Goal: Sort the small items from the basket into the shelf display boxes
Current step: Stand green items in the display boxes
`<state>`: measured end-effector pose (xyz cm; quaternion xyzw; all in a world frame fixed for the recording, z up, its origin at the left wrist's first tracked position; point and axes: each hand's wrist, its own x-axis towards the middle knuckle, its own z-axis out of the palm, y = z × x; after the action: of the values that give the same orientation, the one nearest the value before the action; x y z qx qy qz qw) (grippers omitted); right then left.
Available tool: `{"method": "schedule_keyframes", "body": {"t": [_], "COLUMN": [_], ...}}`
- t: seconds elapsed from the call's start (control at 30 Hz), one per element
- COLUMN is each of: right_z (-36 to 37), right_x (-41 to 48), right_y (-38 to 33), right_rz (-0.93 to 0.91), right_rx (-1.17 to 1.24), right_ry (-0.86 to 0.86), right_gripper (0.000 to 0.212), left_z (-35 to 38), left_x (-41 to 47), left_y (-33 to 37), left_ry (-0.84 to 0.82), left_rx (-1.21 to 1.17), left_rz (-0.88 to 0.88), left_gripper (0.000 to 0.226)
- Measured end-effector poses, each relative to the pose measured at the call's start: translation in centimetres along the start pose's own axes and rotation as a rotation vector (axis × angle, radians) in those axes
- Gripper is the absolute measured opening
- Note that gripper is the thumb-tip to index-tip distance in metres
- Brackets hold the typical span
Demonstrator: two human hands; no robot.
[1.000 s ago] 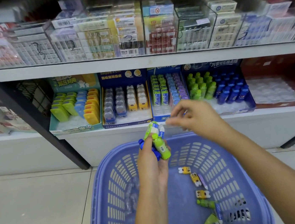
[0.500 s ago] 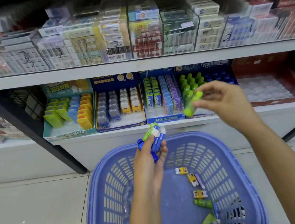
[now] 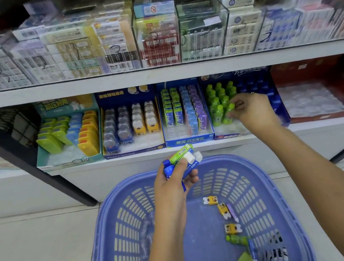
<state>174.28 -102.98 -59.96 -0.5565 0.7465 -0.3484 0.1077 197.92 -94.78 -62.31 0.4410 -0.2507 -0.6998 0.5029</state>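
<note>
Right hand (image 3: pixel 251 111): reaches past the basket into the bottle box (image 3: pixel 228 135); thumb and fingertips pinch the cap of a green bottle (image 3: pixel 228 113).
Bottle: upright in the front row of the green block, touching its green neighbours.
Left hand (image 3: pixel 172 184): above the basket's far rim, curled round a bundle (image 3: pixel 181 159) of small items, a green sleeve and blue pieces with white ends that jut toward the shelf.
Basket (image 3: pixel 231 159): blue, slatted, just below the shelf lip (image 3: pixel 127 160); yellow pieces (image 3: pixel 210 200), a loose bottle (image 3: pixel 236 239) and some tubes lie along the right of its floor.
Edges: the upper board (image 3: pixel 96 85) overhangs the boxes, so headroom above the rows is low; a black post (image 3: pixel 42 174) slants down at the left.
Open room: bare clear tray shows along the front of the bottle box, and more of it in the teal box (image 3: pixel 71 161); the red box (image 3: pixel 325 115) shows only clear moulded wells.
Hidden: the right hand covers most of the blue bottles; both forearms cover part of the basket floor.
Cut off: the basket's near rim and the lowest tubes run out of frame.
Hard to make out: the cases (image 3: pixel 155 34) above are blurred and their labels unreadable; I cannot tell what the black-and-white thing in the basket's right corner is.
</note>
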Motion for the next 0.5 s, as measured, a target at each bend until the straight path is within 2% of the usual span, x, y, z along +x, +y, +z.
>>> {"method": "schedule_keyframes", "body": {"t": [0.23, 0.3, 0.37, 0.4, 0.43, 0.5], "right_z": [0.2, -0.4, -1.4, -2.0, -2.6, -3.3], "right_x": [0.3, -0.5, -2.0, -2.9, -4.0, -6.4], "right_y": [-0.5, -1.5, -3.2, -4.2, -5.4, -7.5], "right_rz": [0.055, 0.011, -0.083, -0.128, -0.170, -0.228], "right_rx": [-0.023, -0.131, -0.092, 0.014, 0.143, 0.298], "right_ry": [-0.051, -0.026, 0.005, -0.071, -0.226, -0.615], "right_gripper": [0.035, 0.040, 0.038, 0.034, 0.029, 0.027], "left_z": [0.8, 0.7, 0.5, 0.4, 0.3, 0.1], "left_x": [-1.1, -1.3, -1.3, -1.3, -1.4, -1.5], "left_y": [0.2, 0.3, 0.3, 0.3, 0.3, 0.4], "left_ry": [-0.105, -0.124, -0.152, -0.172, -0.190, -0.219], "left_rx": [0.119, 0.174, 0.250, 0.286, 0.320, 0.386], "left_rz": [0.054, 0.068, 0.086, 0.090, 0.091, 0.089], "left_gripper": [0.012, 0.012, 0.013, 0.014, 0.016, 0.019]}}
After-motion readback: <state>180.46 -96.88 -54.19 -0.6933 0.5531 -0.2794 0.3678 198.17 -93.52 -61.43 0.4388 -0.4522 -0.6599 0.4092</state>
